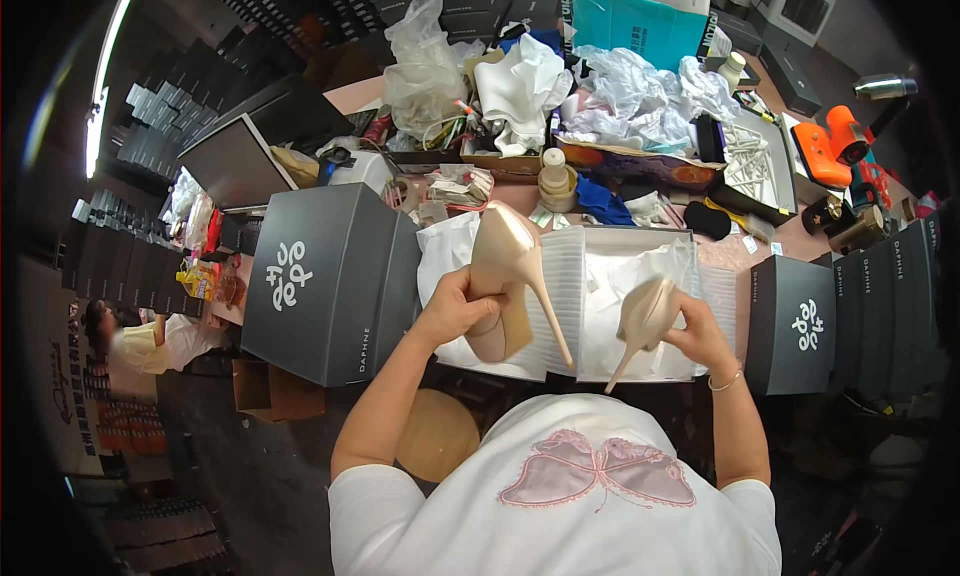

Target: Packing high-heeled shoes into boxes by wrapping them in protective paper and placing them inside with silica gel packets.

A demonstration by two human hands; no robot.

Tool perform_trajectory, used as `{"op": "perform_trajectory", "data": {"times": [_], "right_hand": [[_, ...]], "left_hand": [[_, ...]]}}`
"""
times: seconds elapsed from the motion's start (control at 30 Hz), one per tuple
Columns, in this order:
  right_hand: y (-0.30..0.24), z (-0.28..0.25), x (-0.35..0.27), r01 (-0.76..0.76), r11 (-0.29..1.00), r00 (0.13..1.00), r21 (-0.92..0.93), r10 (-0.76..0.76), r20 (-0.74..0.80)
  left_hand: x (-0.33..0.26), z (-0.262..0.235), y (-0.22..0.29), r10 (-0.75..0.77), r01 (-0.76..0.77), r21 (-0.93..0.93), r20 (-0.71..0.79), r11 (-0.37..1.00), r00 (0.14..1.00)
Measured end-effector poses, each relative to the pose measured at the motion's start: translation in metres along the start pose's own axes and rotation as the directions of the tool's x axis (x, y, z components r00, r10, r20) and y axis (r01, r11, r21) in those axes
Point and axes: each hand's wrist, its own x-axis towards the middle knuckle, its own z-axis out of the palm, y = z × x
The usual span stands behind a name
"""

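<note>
Two beige high-heeled shoes are held up above the worktable, one in each hand. My left hand (462,308) is closed around the left high-heeled shoe (503,251), whose thin heel points down toward the right. My right hand (692,334) grips the other high-heeled shoe (645,314), its heel slanting down to the left. Beneath them lies an open shoebox (650,238) lined with white tissue paper (610,268) and ribbed translucent wrapping (563,311). More white paper (440,238) spreads out by my left hand.
Dark grey shoeboxes (320,276) stand at the left, and more shoeboxes (790,326) line the right. Behind are a pump bottle (556,181), a carton of crumpled paper (640,156) and an orange tape dispenser (828,148). A round stool (438,436) stands below; another person (150,344) is far left.
</note>
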Motion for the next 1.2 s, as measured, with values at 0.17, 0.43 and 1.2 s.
{"op": "perform_trajectory", "data": {"times": [0.17,0.43,1.2], "right_hand": [[-0.056,-0.019,0.017,-0.072,0.829,0.981,0.555,-0.04,0.188],[-0.037,0.01,0.015,-0.134,0.786,0.962,0.604,-0.043,0.269],[0.009,0.019,0.02,-0.248,0.485,0.962,0.838,0.021,0.272]], "left_hand": [[0.004,0.028,0.005,0.08,-0.002,-0.308,0.243,0.951,0.967],[0.01,0.056,-0.007,0.058,0.025,-0.253,0.316,0.967,0.947],[0.029,0.086,-0.021,-0.139,0.327,-0.618,0.334,0.715,0.932]]}}
